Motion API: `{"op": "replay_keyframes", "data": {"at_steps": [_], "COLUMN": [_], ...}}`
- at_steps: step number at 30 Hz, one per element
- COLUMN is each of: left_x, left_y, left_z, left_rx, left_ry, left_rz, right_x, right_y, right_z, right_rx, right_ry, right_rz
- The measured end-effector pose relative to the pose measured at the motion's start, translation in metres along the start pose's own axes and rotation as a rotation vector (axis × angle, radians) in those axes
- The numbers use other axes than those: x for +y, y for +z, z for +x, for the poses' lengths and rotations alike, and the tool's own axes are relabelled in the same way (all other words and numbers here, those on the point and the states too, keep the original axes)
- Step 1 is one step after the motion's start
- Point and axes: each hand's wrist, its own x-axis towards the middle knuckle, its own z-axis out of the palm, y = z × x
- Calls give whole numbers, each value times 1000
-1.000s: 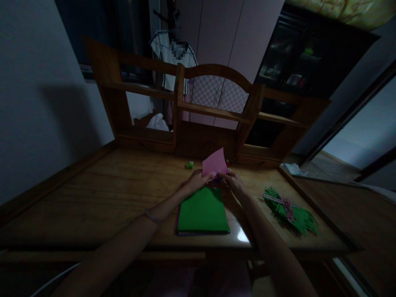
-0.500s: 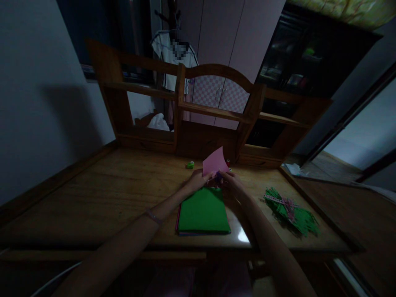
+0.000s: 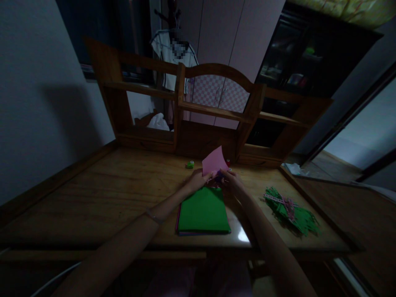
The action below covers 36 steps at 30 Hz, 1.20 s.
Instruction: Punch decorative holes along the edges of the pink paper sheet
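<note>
A sheet of pink paper [image 3: 213, 161] stands tilted up above the desk, its lower edge pinched in my left hand [image 3: 199, 179]. My right hand [image 3: 233, 180] is closed around a small dark purple tool [image 3: 219, 176] at the paper's lower right edge; its kind is too dim to make out. Just below both hands lies a stack of coloured paper [image 3: 204, 212], green on top, with pink and purple edges showing at the side.
Green cut paper with a pink patterned strip [image 3: 289, 209] lies on the desk at the right. A small green object [image 3: 189, 165] and a red one [image 3: 228, 162] sit behind my hands. A wooden shelf [image 3: 213, 109] rises along the desk's back.
The pink paper has shifted very slightly left. The purple tool shows a little more between my hands; otherwise the scene looks the same.
</note>
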Motion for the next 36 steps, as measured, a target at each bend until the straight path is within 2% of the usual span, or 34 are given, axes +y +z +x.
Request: {"op": "replay_keyframes", "data": {"at_steps": [26, 36], "left_x": [-1, 3], "left_y": [-1, 0], "left_z": [0, -2], "left_rx": [-20, -25], "left_ry": [-9, -2], "left_rz": [-11, -22], "right_x": [0, 2], "right_y": [1, 2], "right_z": [-1, -1], "right_rx": [-32, -25], "right_ry": [-21, -43], "right_rz": [-70, -22]}}
